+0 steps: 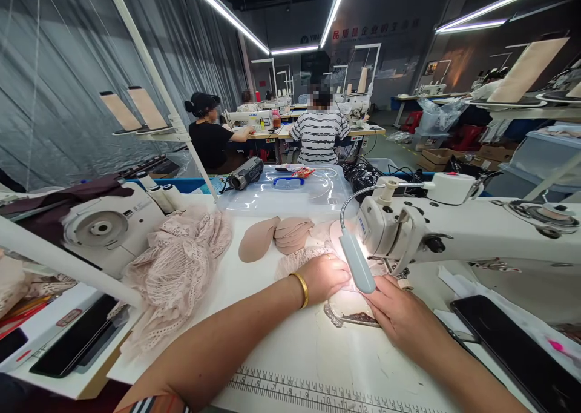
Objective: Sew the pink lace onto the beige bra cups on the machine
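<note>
My left hand (324, 278), with a gold bangle on the wrist, is closed with its fingers curled on pale pink lace fabric (300, 260). Close to the needle area of a white sewing machine (385, 225), my right hand (394, 307) has its thumb and fingers pressed together at the same fabric. A grey gooseneck lamp (357, 261) hides part of the right fingertips and lights the work. Beyond the left hand lie a beige bra pad (258, 240) and a fanned stack of similar pads (293, 234).
A heap of pink lace (186, 255) lies to the left. A clear plastic box (290, 189) stands behind the pads. A black phone (512, 346) lies at right, and a printed ruler (308, 392) runs along the front edge. Two people sit at machines ahead.
</note>
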Tool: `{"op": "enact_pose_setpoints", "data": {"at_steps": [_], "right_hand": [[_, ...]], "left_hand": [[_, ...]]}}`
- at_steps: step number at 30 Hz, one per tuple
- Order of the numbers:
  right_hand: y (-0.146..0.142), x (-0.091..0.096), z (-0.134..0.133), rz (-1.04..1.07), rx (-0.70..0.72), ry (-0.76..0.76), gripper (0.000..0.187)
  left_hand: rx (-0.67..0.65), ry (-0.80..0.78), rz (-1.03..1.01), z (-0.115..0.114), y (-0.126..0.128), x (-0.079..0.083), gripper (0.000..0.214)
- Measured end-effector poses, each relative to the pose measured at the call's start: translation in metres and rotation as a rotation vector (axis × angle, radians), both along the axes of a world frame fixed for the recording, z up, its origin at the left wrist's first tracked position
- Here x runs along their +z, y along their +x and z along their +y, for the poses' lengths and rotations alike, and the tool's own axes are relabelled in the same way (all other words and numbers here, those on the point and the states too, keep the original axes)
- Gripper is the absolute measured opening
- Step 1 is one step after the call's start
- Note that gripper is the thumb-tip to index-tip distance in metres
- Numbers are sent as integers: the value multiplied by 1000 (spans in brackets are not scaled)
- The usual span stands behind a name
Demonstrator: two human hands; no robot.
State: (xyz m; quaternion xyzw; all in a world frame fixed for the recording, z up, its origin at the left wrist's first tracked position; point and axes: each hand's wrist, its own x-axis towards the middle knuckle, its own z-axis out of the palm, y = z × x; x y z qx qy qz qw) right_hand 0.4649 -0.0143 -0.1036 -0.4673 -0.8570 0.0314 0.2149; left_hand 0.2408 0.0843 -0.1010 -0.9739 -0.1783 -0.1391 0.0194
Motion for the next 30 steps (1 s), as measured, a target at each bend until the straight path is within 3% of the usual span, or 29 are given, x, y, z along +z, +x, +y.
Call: {"op": "enact_pose_setpoints", "data": {"at_steps": [9,13,16,18,20,23,24,25,27,30], "right_hand": [[2,-5,0,0,-43,-98,27],[-3,-1,-5,178,-58,-133,29],[-18,9,-14,395,-110,-347,26],[-33,17,-21,598,-91,-526,30],[-50,23,-31,819,-69,-615,40],[-74,20,-54,1091,-130,-599,50],[-80,16,-64,1152,-159,-591,50],[-86,11,-76,1192,-186,-590,48],[-93,-1,-98,1192,-233,-586,45],[-95,-6,-120,1031,-198,-549,42]], "left_hand": [[185,-47,65,-12,-1,14,17],[204,-95,78,-12,-8,20,25],[111,-152,-22,-41,-25,27,30],[33,-301,-232,-81,-37,29,27],[58,-611,-467,-130,-44,28,28],[244,-1515,-723,-186,-42,24,52],[330,-1717,-891,-194,-39,23,57],[389,-1817,-1084,-197,-36,23,58],[448,-1799,-1468,-192,-33,26,55],[486,-1686,-1699,-179,-32,31,54]]}}
